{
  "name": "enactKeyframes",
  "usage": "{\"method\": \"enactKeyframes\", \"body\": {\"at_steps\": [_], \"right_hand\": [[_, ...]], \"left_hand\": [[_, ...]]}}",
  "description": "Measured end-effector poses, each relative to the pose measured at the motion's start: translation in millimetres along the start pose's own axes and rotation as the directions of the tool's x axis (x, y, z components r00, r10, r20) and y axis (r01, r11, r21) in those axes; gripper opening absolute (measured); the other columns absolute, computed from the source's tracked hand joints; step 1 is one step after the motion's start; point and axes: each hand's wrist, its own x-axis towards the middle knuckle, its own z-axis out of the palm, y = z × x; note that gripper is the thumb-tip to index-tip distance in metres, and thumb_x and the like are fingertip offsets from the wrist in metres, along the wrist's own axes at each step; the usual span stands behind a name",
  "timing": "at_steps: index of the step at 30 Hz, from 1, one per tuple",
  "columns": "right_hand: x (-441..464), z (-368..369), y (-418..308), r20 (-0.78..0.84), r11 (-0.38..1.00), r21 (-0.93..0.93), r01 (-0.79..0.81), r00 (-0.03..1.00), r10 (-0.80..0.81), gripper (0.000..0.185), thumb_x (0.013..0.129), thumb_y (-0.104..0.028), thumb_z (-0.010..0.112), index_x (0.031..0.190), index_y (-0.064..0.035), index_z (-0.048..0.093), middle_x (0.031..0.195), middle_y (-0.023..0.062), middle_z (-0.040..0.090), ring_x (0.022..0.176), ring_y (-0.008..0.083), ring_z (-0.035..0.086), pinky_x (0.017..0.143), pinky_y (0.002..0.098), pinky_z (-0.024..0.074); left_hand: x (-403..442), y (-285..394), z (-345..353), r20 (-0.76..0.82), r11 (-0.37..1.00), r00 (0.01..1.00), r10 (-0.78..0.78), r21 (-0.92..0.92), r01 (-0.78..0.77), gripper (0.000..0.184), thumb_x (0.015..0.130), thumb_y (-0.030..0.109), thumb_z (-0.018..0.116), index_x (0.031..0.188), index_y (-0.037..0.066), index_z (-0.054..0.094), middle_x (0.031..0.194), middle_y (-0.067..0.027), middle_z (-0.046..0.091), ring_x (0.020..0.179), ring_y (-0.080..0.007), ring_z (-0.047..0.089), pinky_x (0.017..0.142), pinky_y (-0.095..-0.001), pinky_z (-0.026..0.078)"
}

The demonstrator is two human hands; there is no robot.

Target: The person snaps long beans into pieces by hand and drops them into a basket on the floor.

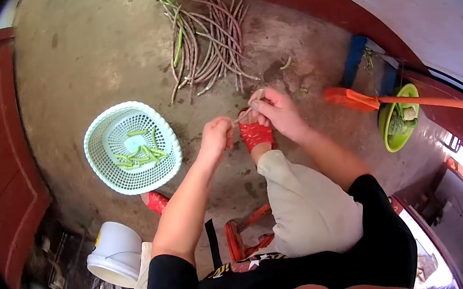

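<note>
A thin purplish long bean (242, 115) stretches between my two hands, above a red slipper. My left hand (217, 137) is closed in a pinch on one end of it. My right hand (278, 116) has its fingers closed on the other end, and a pale tip pokes out above them. Beyond my hands, a loose pile of purple long beans (211, 45) with a green one among them lies on the floor. To the left stands a pale mint plastic basket (95, 127) with several short green bean pieces (140, 156) inside.
A white bucket (114, 250) stands at the lower left by a red stool (237, 240). On the right are an orange-handled broom (436, 99) and a green basin (388, 135) holding vegetables. Small scraps (286, 63) lie near the pile. A dark red door (6, 168) borders the left.
</note>
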Motion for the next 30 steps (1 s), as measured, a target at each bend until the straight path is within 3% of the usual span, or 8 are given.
{"method": "enactKeyframes", "body": {"at_steps": [3,7,9,14,16,23,28,30], "right_hand": [[-7.1,5.1,-16.6,-0.005,0.995,-0.030,0.097,0.995,-0.097,0.009,0.087,-0.014,0.051,0.087,-0.0052,0.053,0.064,-0.0018,0.055,0.053,0.0023,0.047,0.047,0.0162,0.0368],[2.7,-9.6,-3.5,0.150,0.992,-0.054,-0.118,0.981,0.125,0.007,0.085,-0.012,0.052,0.086,-0.0056,0.055,0.067,-0.0014,0.055,0.055,0.0029,0.047,0.048,0.0176,0.0374],[9.7,-6.7,4.8,0.143,0.993,-0.041,-0.115,0.983,0.119,0.007,0.085,-0.013,0.052,0.086,-0.0057,0.055,0.068,-0.0016,0.056,0.055,0.0025,0.046,0.048,0.0174,0.0370],[5.7,3.0,14.8,0.017,0.984,-0.124,-0.125,0.992,0.128,0.008,0.083,-0.013,0.054,0.085,-0.0052,0.056,0.069,0.0023,0.057,0.057,0.0086,0.051,0.051,0.0212,0.0404],[5.3,11.3,23.4,0.014,0.716,-0.581,0.387,0.885,-0.466,0.010,0.080,-0.013,0.055,0.085,-0.0045,0.056,0.071,0.0094,0.058,0.061,0.0199,0.056,0.055,0.0278,0.0445],[-0.7,30.8,-14.7,0.367,0.424,-0.833,0.355,0.929,-0.058,0.031,0.076,-0.034,0.061,0.085,-0.0049,0.056,0.080,0.0127,0.061,0.070,0.0302,0.060,0.061,0.0389,0.0468],[62.6,-2.1,10.5,0.021,0.452,-0.868,0.205,0.925,-0.379,0.026,0.080,-0.030,0.057,0.087,-0.0049,0.053,0.079,0.0141,0.061,0.069,0.0330,0.059,0.060,0.0426,0.0459],[88.4,-11.7,19.5,0.031,0.204,-0.970,0.128,0.906,-0.423,0.022,0.081,-0.025,0.054,0.087,-0.0044,0.052,0.078,0.0158,0.060,0.068,0.0350,0.058,0.060,0.0436,0.0459]], "left_hand": [[14.9,-11.4,-21.8,-0.182,0.995,0.979,-0.092,-0.044,0.086,0.016,0.084,0.013,0.042,0.086,0.003,0.055,0.061,-0.0019,0.050,0.055,-0.0120,0.048,0.050,-0.0240,0.038],[-10.7,30.1,14.0,-0.026,0.976,0.993,0.111,-0.186,-0.114,0.019,0.086,0.016,0.045,0.096,0.003,0.054,0.072,-0.0030,0.054,0.060,-0.0123,0.051,0.056,-0.0247,0.042],[-8.6,41.3,15.1,0.255,0.973,0.965,-0.065,0.232,0.004,0.019,0.085,0.016,0.046,0.097,0.003,0.054,0.070,-0.0013,0.052,0.059,-0.0102,0.050,0.055,-0.0239,0.041],[2.5,25.2,14.8,0.154,0.955,0.985,-0.084,0.296,0.035,0.014,0.084,0.013,0.045,0.090,0.003,0.053,0.066,-0.0004,0.048,0.055,-0.0094,0.046,0.049,-0.0230,0.040],[15.2,9.5,9.0,0.094,0.996,0.992,-0.086,-0.026,0.089,0.012,0.083,0.011,0.044,0.087,0.002,0.052,0.069,-0.0026,0.050,0.054,-0.0112,0.046,0.046,-0.0246,0.039],[-7.1,10.6,13.9,0.069,0.881,0.997,0.040,-0.473,-0.002,0.021,0.091,0.021,0.040,0.090,0.004,0.051,0.082,-0.0086,0.058,0.074,-0.0177,0.058,0.062,-0.0315,0.050],[7.4,-7.1,-11.9,0.101,0.884,0.991,0.091,-0.467,-0.034,0.015,0.087,0.021,0.050,0.090,0.007,0.051,0.065,-0.0030,0.051,0.054,-0.0134,0.048,0.052,-0.0299,0.044],[5.3,-5.5,-13.9,0.048,0.912,0.996,0.076,-0.407,-0.050,0.013,0.086,0.019,0.051,0.090,0.007,0.051,0.063,-0.0025,0.050,0.053,-0.0128,0.046,0.051,-0.0295,0.043]]}}
